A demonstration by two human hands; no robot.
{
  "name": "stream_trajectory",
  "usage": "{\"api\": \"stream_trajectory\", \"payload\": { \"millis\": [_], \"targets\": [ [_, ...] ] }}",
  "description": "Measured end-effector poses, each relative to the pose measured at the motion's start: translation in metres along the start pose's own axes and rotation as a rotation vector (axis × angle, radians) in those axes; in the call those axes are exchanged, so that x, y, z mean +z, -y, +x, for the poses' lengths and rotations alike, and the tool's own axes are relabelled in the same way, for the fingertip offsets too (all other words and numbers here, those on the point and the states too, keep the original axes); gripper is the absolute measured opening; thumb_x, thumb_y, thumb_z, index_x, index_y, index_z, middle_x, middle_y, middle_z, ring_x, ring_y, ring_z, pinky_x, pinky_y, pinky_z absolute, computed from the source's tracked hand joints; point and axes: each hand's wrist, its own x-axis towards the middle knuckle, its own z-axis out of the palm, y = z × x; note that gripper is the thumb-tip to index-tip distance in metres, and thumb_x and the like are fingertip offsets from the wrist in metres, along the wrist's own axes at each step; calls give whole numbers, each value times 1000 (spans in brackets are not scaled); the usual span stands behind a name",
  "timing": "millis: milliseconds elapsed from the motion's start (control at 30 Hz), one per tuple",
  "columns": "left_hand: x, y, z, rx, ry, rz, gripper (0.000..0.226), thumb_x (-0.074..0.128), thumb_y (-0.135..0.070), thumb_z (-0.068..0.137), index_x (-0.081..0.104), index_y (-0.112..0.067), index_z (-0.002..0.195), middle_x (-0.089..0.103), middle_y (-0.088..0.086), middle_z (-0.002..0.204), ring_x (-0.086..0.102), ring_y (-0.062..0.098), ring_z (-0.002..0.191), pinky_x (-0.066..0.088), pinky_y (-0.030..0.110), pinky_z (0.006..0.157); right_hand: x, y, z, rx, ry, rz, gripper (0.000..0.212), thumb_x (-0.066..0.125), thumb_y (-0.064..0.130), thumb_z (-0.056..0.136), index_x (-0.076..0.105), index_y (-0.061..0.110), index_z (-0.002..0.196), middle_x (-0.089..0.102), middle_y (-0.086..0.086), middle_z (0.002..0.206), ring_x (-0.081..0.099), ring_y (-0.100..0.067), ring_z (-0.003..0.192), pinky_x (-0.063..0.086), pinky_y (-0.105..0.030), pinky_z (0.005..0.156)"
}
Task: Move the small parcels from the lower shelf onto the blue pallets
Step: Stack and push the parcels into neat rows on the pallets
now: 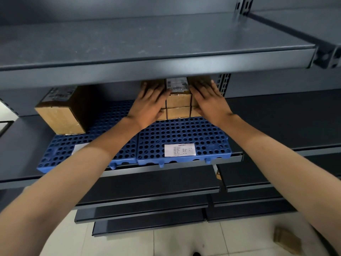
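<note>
overhead, a shelf overhangs parcels; left grip, right grip press them open-fingered.

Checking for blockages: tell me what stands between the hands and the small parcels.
Nothing visible. The left hand and right hand touch the small parcels on the blue pallet; the large box stands clear to the left.

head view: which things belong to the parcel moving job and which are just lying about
In the job: stack of small brown cardboard parcels, blue perforated plastic pallets, left hand, right hand.
Lying about: large brown cardboard box, white paper label, brown cardboard piece on the floor.
</note>
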Motion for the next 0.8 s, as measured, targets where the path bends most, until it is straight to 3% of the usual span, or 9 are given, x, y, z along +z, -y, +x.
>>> {"api": "stream_trajectory", "payload": {
  "millis": [300,433,600,800],
  "targets": [
    [-7,-9,1,14,-51,-29,82,64,-33,86,19,-14,152,30,19,154,24,36,144,15,60,117,-1,-2,0,-15,-20,-21,78,62,24,90,19,7,153,32,-21,155,25,-35,146,11,-52,121],
    [-12,-19,9,-7,-35,-3,81,60,-42,88,16,-16,152,29,16,155,23,34,144,14,60,117,-2,-4,2,-12,-4,-21,82,65,25,88,18,7,153,31,-20,155,24,-35,146,10,-52,121],
    [-17,-23,20,-58,-17,20,69,60,-41,88,30,-19,146,44,11,147,33,32,139,17,59,116,-3,-4,1,-23,2,-25,84,66,27,86,19,7,153,32,-21,154,25,-35,146,12,-52,121],
    [-17,-26,23,-78,-21,3,65,65,-34,86,36,-19,143,49,11,141,41,32,131,22,57,114,-6,-6,2,-31,4,-30,79,64,27,88,22,7,152,32,-20,155,24,-34,146,16,-52,120]
  ]
}}
